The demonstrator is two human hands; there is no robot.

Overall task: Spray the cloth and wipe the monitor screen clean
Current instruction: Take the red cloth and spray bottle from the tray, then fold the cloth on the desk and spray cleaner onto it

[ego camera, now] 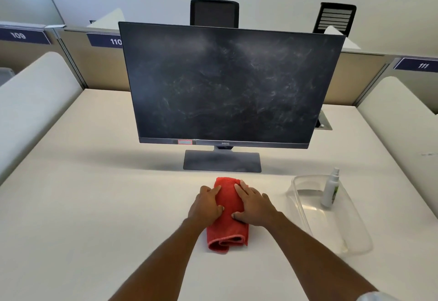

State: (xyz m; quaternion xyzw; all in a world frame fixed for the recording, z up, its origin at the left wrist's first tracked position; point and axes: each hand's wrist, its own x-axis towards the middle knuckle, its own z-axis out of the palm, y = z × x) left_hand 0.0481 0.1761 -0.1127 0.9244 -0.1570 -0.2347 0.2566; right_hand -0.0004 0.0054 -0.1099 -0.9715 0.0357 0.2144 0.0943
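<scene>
two hands rest on the folded red cloth (228, 232), which lies on the near middle of the table (94, 206), just in front of the monitor's stand (222, 161). the left hand (208, 203) is on its left side and the right hand (254, 203) on its right, both with fingers laid out fairly straight and flat, pressing on the fabric rather than gripping it; neither has hold of anything else. from where i stand the job looks barely begun. the spray bottle (330, 190) stands upright in a clear plastic tub (295, 181) off to the right, well apart from either hand, and i see no damp patch on the cloth, though that would be hard to tell from here. the monitor (225, 143) stands further back at the middle of the table, and its screen (225, 82) is dark and switched off, covered almost edge to edge in pale dusty smears and swirls, thickest toward the right and centre. so spraying and all of the wiping seem left to do.
</scene>
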